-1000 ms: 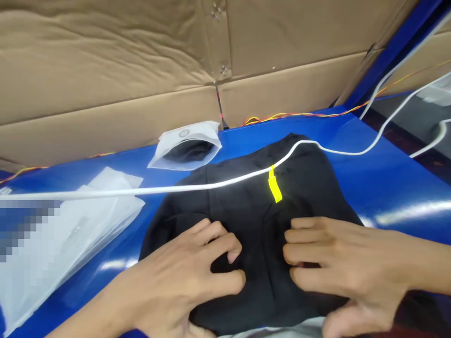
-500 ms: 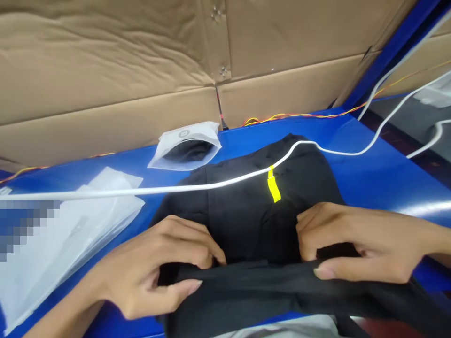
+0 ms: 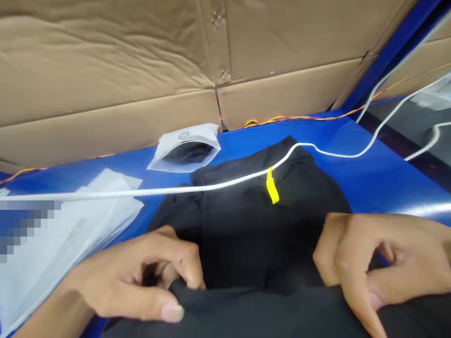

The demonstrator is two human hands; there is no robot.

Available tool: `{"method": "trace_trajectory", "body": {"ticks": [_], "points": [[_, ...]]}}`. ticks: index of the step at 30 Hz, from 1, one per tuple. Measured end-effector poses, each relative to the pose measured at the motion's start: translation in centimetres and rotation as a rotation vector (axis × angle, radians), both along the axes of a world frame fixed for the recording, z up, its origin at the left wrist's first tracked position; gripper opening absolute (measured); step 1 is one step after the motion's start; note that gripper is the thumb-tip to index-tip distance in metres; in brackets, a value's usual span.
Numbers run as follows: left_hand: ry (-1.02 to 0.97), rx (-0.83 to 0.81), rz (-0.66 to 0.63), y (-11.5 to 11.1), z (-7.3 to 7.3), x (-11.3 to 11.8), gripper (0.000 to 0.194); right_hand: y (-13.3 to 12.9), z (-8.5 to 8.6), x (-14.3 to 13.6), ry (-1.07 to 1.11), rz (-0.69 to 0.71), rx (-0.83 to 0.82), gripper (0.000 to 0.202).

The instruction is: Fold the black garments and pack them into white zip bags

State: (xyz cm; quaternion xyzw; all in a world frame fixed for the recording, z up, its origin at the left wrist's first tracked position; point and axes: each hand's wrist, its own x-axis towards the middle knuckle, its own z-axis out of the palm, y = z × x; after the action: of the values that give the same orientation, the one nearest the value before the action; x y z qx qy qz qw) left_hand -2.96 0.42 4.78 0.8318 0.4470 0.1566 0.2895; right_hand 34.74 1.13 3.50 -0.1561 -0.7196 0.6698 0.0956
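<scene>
A black garment [image 3: 243,230] lies on the blue table, its near part gathered into a fold across the bottom of the view. My left hand [image 3: 148,277] pinches the left end of that fold between thumb and fingers. On the right, my right hand [image 3: 380,263] grips the same fold, fingertips pointing down along the cloth. A small yellow tag [image 3: 272,189] lies on the garment's middle. Across the garment's upper part runs a white cable [image 3: 169,190]. The lowest edge of the cloth is cut off by the frame.
Behind the garment stands an open white pouch [image 3: 188,146] with dark fabric inside. A translucent plastic bag [image 3: 88,234] lies at left on the blue table [image 3: 380,183]. Brown padded panels [image 3: 105,61] form the back wall, with red-yellow wires [image 3: 282,119] along its foot.
Both hands have moved lower and farther apart, bringing the folded near edge of the garment toward me. More of the garment's left upper edge shows.
</scene>
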Motion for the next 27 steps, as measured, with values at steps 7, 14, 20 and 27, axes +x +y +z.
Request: {"method": "trace_trajectory", "body": {"ticks": [7, 14, 20, 27], "points": [[-0.108, -0.189, 0.128, 1.8, -0.4, 0.3, 0.069, 2.3, -0.6, 2.1, -0.032, -0.217, 0.123, 0.054], [-0.171, -0.371, 0.366, 3.7, -0.6, -0.1, 0.066, 5.3, -2.7, 2.7, -0.12, -0.466, 0.27, 0.035], [0.042, 0.025, 0.445, 4.4, -1.8, 0.1, 0.049, 6.6, -4.6, 2.9, -0.222, -0.643, 0.508, 0.048], [0.143, 0.12, 0.334, 4.1, -2.2, 0.3, 0.053, 7.3, -5.4, 3.2, -0.283, -0.684, 0.829, 0.049]]}}
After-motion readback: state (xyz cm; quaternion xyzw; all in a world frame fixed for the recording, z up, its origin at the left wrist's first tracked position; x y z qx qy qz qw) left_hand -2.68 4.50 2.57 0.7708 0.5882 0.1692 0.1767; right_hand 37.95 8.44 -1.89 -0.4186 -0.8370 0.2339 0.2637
